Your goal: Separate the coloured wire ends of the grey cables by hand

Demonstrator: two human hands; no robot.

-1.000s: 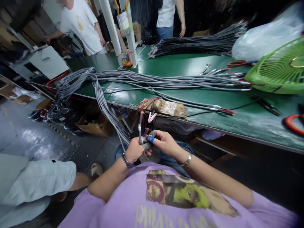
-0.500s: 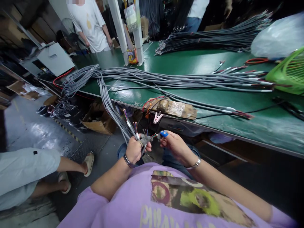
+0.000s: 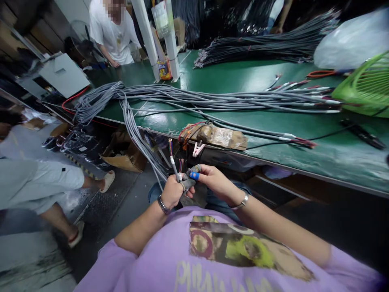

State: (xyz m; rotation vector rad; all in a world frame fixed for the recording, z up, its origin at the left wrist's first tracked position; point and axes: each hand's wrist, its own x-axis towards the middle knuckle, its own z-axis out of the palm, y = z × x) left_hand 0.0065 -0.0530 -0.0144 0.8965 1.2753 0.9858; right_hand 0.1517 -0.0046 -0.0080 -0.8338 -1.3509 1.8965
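Note:
My left hand [image 3: 173,192] is closed around several grey cables [image 3: 136,134] that hang off the green table's edge. Their stripped ends with coloured wires [image 3: 172,151] stick up above my fist. My right hand [image 3: 212,180], with a blue cap on one fingertip and a grey one on another, pinches the wire ends of one cable just beside my left hand. Both hands are held in front of my chest, below the table edge.
The green table [image 3: 231,81] carries a long bundle of grey cables [image 3: 231,101], a dark bundle [image 3: 267,42], a taped brown block with clips [image 3: 219,137], a green fan [image 3: 364,87] and a plastic bag [image 3: 352,40]. Another person sits at my left [image 3: 36,178]; one more leans at the far table end [image 3: 114,32].
My right hand, apart from the left half a second ago, has come back against it at the wire ends. The seated person's legs at the left have shifted.

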